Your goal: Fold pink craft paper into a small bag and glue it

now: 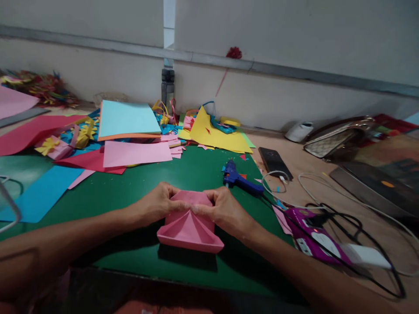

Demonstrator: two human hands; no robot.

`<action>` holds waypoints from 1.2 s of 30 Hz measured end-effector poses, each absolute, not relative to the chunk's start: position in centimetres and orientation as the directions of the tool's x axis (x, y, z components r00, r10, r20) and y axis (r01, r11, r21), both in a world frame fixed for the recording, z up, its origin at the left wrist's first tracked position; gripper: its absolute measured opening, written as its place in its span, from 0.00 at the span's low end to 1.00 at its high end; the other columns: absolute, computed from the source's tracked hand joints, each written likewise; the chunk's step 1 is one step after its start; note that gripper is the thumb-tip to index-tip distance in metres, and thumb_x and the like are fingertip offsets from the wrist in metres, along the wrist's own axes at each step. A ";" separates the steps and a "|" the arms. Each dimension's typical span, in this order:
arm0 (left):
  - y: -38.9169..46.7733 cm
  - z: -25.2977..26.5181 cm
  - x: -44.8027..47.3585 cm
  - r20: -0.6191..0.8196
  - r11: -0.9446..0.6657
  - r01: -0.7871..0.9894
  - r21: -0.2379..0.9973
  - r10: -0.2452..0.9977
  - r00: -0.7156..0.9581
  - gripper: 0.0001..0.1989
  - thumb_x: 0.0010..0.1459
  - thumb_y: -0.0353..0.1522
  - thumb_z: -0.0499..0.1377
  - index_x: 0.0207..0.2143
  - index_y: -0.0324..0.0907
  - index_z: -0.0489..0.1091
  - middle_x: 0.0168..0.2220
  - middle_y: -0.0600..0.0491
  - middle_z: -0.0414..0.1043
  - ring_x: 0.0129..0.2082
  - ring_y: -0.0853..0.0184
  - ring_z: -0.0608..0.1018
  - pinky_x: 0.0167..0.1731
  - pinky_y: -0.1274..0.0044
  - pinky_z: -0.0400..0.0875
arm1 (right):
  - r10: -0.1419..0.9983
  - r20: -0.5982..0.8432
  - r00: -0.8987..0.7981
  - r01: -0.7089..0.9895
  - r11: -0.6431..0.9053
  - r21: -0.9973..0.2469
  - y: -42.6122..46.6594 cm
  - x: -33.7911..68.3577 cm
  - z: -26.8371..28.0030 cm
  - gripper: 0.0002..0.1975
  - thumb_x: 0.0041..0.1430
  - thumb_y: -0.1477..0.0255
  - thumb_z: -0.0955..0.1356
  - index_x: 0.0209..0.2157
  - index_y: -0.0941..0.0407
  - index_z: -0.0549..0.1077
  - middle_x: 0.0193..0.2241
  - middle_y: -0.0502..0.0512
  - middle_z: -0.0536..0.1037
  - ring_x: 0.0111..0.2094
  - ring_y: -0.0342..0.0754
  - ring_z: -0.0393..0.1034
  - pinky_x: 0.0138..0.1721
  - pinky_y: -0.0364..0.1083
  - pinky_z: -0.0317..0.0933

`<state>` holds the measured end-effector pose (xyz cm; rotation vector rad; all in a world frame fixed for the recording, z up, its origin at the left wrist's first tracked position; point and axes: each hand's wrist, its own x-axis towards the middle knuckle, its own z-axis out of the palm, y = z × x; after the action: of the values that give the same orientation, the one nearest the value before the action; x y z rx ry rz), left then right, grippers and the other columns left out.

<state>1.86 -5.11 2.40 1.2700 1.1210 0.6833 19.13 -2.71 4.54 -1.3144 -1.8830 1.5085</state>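
A folded pink paper (190, 237) is held up between both my hands, just above the green board (137, 257). Its near side stands out as a raised flap, with creases fanning from the middle. My left hand (162, 203) pinches its left side, thumb pressed on the centre fold. On the other side my right hand (224, 209) grips the paper likewise, its thumb tip meeting the left one. Fingers behind the paper are partly hidden. Just beyond my right hand lies a blue glue gun (242, 179).
Coloured sheets, a pink strip (137, 153), a light blue stack (127, 117) and yellow paper (219, 135), lie at the back. To the right are a phone (275, 161), a purple power strip (314, 235) with tangled cables and a handbag (334, 137). A bottle (168, 89) stands by the wall.
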 end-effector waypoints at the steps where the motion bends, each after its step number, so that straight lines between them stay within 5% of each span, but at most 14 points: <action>1: -5.1 2.4 1.9 -0.259 0.208 0.176 0.962 0.901 0.348 0.13 0.46 0.37 0.61 0.21 0.35 0.68 0.18 0.57 0.66 0.16 0.77 0.64 0.17 0.83 0.58 | 0.842 -0.245 -0.480 0.416 -0.027 -0.909 -2.7 19.1 4.6 0.11 0.41 0.70 0.67 0.14 0.59 0.63 0.15 0.44 0.61 0.17 0.35 0.51 0.16 0.37 0.44; 7: -5.0 2.6 1.9 -0.191 0.145 0.170 0.975 0.935 0.298 0.15 0.48 0.40 0.60 0.22 0.35 0.69 0.18 0.56 0.66 0.16 0.76 0.64 0.16 0.84 0.57 | 0.792 -0.291 -0.536 0.351 -0.105 -0.931 -2.2 19.0 4.4 0.09 0.42 0.68 0.67 0.21 0.61 0.71 0.18 0.47 0.67 0.19 0.37 0.56 0.19 0.38 0.49; 16: -4.6 1.9 1.4 -0.195 0.150 0.148 0.978 0.909 0.369 0.17 0.53 0.40 0.56 0.28 0.33 0.73 0.23 0.51 0.72 0.19 0.74 0.68 0.21 0.82 0.60 | 0.825 -0.184 -0.534 0.320 -0.004 -0.947 -2.1 19.7 3.7 0.11 0.47 0.66 0.66 0.21 0.59 0.68 0.18 0.46 0.65 0.19 0.37 0.54 0.18 0.38 0.47; 26: -3.9 2.3 0.8 -0.273 0.198 0.223 0.955 0.879 0.390 0.15 0.49 0.36 0.58 0.15 0.37 0.65 0.13 0.58 0.62 0.14 0.76 0.62 0.16 0.82 0.56 | 0.913 0.014 -0.409 0.317 0.157 -0.935 -0.4 20.1 2.8 0.17 0.55 0.60 0.61 0.19 0.57 0.62 0.16 0.44 0.60 0.17 0.37 0.51 0.17 0.39 0.47; 30: -3.6 2.2 0.9 -0.274 0.202 0.233 0.951 0.901 0.337 0.12 0.47 0.33 0.58 0.16 0.37 0.66 0.13 0.58 0.62 0.13 0.77 0.62 0.15 0.83 0.56 | 0.915 0.055 -0.399 0.354 0.210 -0.911 0.5 20.4 3.0 0.10 0.54 0.66 0.63 0.27 0.58 0.69 0.22 0.50 0.70 0.21 0.41 0.62 0.22 0.41 0.56; 33: -3.5 2.3 1.1 -0.254 0.187 0.271 0.944 0.936 0.242 0.12 0.47 0.33 0.57 0.15 0.37 0.64 0.12 0.58 0.62 0.13 0.77 0.63 0.15 0.83 0.56 | 0.918 0.198 -0.343 0.409 0.336 -0.848 -0.2 20.9 4.4 0.09 0.54 0.69 0.64 0.38 0.56 0.69 0.38 0.56 0.74 0.39 0.46 0.68 0.39 0.46 0.61; 36: -3.4 2.4 1.4 -0.243 0.188 0.270 0.944 0.952 0.188 0.13 0.48 0.33 0.56 0.14 0.37 0.63 0.12 0.57 0.63 0.13 0.76 0.65 0.16 0.83 0.58 | 0.777 0.424 -0.465 0.538 0.628 -0.561 -2.0 21.2 5.7 0.07 0.57 0.69 0.63 0.35 0.55 0.71 0.35 0.55 0.76 0.38 0.47 0.69 0.40 0.47 0.61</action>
<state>1.38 -3.43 2.36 1.3147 1.3154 0.7551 21.22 -1.95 5.67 -1.0241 -2.1832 0.4626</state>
